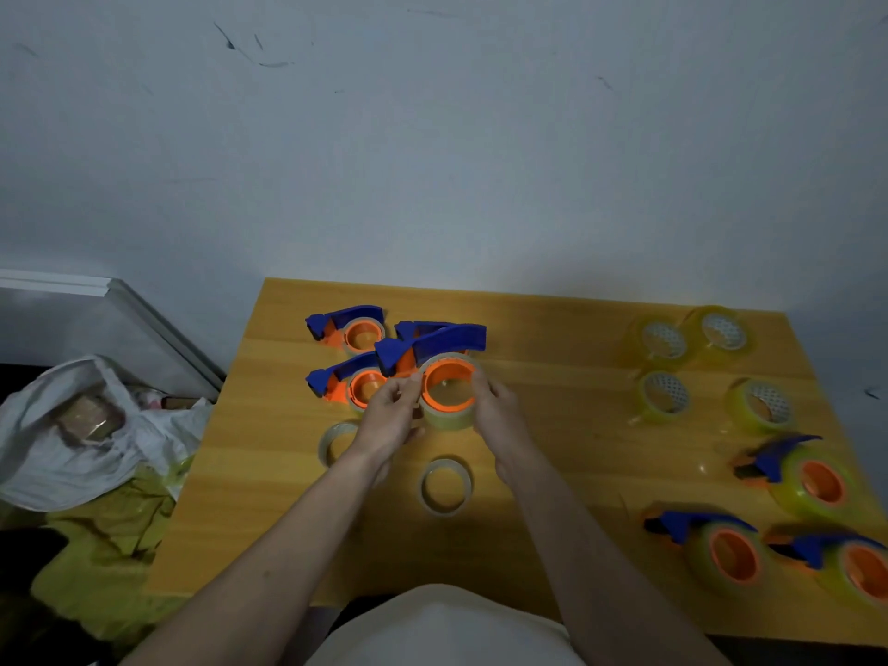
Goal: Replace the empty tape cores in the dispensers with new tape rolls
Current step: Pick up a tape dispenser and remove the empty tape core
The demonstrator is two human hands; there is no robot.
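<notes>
Above the middle of the wooden table [552, 425] I hold a blue and orange tape dispenser [432, 348] with an empty tape core [449, 415] round its orange hub. My left hand [387, 418] pinches the core's left rim. My right hand [497, 406] grips its right side. Two loose empty cores [447, 485] [336, 439] lie on the table below my hands. Several new yellowish tape rolls [665, 396] sit at the far right.
Three more dispensers with empty cores [348, 329] lie behind and left of my hands. Three dispensers loaded with full rolls [807, 478] lie at the right front. A white bag [86, 425] and yellow cloth are on the floor to the left.
</notes>
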